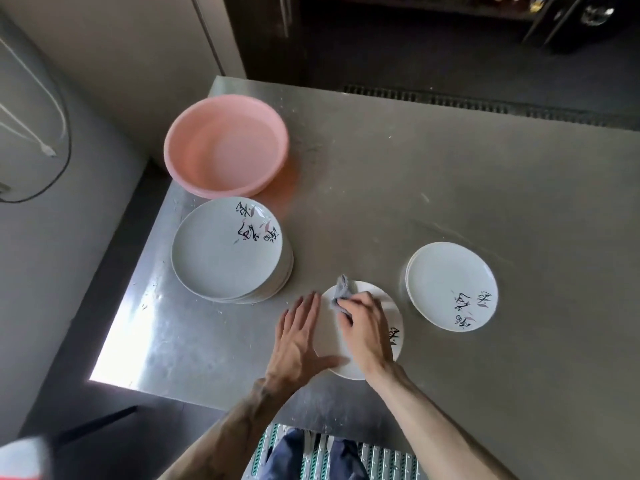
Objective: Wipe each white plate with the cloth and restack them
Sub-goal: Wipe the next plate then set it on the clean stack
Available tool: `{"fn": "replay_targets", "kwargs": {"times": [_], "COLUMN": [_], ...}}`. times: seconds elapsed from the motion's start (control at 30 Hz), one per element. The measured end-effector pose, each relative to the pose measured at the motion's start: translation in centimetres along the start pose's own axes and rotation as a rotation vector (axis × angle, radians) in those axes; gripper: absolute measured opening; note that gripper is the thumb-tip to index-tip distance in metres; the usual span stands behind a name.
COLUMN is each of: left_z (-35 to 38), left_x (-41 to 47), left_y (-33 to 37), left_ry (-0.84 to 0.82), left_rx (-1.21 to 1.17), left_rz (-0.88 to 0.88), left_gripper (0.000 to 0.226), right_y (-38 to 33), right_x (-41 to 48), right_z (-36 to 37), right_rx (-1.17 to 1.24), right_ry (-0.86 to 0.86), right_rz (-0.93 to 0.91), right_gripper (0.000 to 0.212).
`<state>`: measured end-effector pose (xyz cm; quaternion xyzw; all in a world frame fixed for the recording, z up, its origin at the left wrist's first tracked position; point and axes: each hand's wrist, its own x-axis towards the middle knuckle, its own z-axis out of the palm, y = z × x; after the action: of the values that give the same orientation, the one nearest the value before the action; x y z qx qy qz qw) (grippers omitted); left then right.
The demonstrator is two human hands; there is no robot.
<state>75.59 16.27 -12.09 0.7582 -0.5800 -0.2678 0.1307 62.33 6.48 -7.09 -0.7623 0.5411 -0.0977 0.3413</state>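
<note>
A white plate (pixel 332 341) with black brush writing lies flat near the front edge of the steel table. My left hand (pixel 299 336) rests on its left rim with fingers spread, thumb on the plate. My right hand (pixel 365 327) presses a small grey cloth (pixel 341 294) onto the plate's far part. A tall stack of white plates (pixel 221 251) stands to the left. A short stack of white plates (pixel 446 282) sits to the right.
A pink plastic basin (pixel 225 147) stands behind the tall stack at the table's back left corner. The steel table (pixel 450 168) stretches bare to the right and back. A wall and a cable (pixel 52 133) are on the left; the table's left edge drops to dark floor.
</note>
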Motion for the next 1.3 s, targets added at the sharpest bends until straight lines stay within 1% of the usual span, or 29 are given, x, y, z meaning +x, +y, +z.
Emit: {"fn": "replay_targets", "kwargs": {"times": [0.07, 0.1, 0.23, 0.3, 0.37, 0.47, 0.6, 0.67, 0.77, 0.87, 0.93, 1.03, 1.1, 1.17, 1.23, 1.3], "left_z": [0.1, 0.1, -0.1, -0.1, -0.2, -0.3, -0.6, -0.8, -1.0, -1.1, -1.2, -1.2, -1.1, -1.1, -1.2, -1.2], "left_x": [-0.1, 0.0, -0.1, -0.1, -0.2, -0.4, -0.7, -0.9, -0.9, -1.0, -0.8, -0.8, -0.8, -0.9, -0.9, -1.0], "left_y": [-0.3, -0.4, -0.6, -0.7, -0.6, -0.6, -0.3, -0.1, 0.2, 0.2, 0.2, 0.3, 0.2, 0.1, 0.0, 0.0], "left_ry": [-0.017, -0.035, -0.083, -0.07, -0.051, -0.046, -0.023, -0.026, -0.036, -0.074, -0.115, -0.12, -0.108, -0.107, -0.097, -0.089], "left_rx": [-0.002, -0.005, 0.021, 0.022, 0.018, 0.06, 0.196, 0.221, 0.23, 0.227, 0.233, 0.236, 0.225, 0.225, 0.207, 0.18], "left_rz": [0.013, 0.019, 0.023, 0.03, 0.043, 0.037, 0.033, 0.04, 0.037, 0.036, 0.02, 0.007, 0.016, 0.025, 0.019, 0.009], "left_gripper": [0.134, 0.135, 0.144, 0.143, 0.141, 0.137, 0.135, 0.133, 0.133, 0.137, 0.139, 0.141, 0.141, 0.14, 0.141, 0.143], "right_y": [-0.2, -0.1, 0.2, -0.4, -0.6, 0.0, 1.2, 2.6, 4.3, 4.2, 2.8, 0.5, -0.1, 0.2, 1.3, 2.7], "right_x": [-1.0, -1.1, 0.7, 0.1, -1.2, -0.6, 1.5, 0.2, -3.3, -2.9, -0.7, 0.8, -0.7, -3.2, -5.2, -6.8], "right_z": [0.9, 0.9, 0.6, 1.2, 1.7, 0.9, -1.1, -2.0, -2.7, -2.2, -1.4, 0.1, 0.9, 0.8, 0.2, -0.6], "right_rx": [-0.069, -0.086, -0.092, -0.086, -0.084, -0.137, -0.214, -0.207, -0.236, -0.177, -0.122, -0.099, -0.099, -0.1, -0.113, -0.13], "right_ry": [-0.084, -0.092, 0.01, -0.001, -0.061, -0.094, -0.007, 0.062, 0.189, 0.206, 0.158, 0.025, -0.061, -0.11, -0.152, -0.142], "right_rz": [-0.126, -0.154, -0.037, -0.102, -0.194, -0.235, -0.134, -0.06, 0.008, 0.062, 0.068, -0.064, -0.165, -0.234, -0.261, -0.221], "right_gripper": [0.025, 0.026, 0.03, 0.025, 0.02, 0.02, 0.028, 0.034, 0.032, 0.029, 0.031, 0.028, 0.023, 0.024, 0.027, 0.028]}}
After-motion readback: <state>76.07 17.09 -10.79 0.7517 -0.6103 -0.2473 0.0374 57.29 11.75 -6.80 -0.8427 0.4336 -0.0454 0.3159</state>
